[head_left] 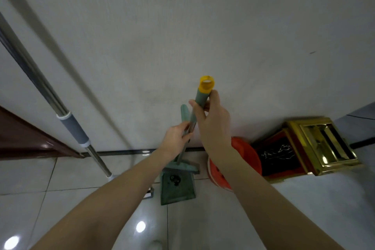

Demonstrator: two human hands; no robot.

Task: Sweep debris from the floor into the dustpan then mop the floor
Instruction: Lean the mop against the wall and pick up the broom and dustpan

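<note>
**Broom and Dustpan Held at the Wall**

Head view. The right hand point(213, 124) grips the broom handle point(200, 99), fingers and thumb curled round its green sleeve just below the yellow cap point(206, 83). A thin metal shaft runs from the sleeve down to the dustpan point(178, 186). The left hand point(175, 138), lower, curls its fingers round the dustpan handle point(184, 112), a slimmer green stem just beside the shaft. The dustpan is green and box-shaped. It stands on the tiled floor point(203, 219) close to the wall point(182, 26), with dark debris point(175, 179) inside. A steel mop point(74, 128) with a grey grip leans to the left. An orange bucket point(245, 154) and a gold-topped bin point(320, 144) stand to the right.
</note>
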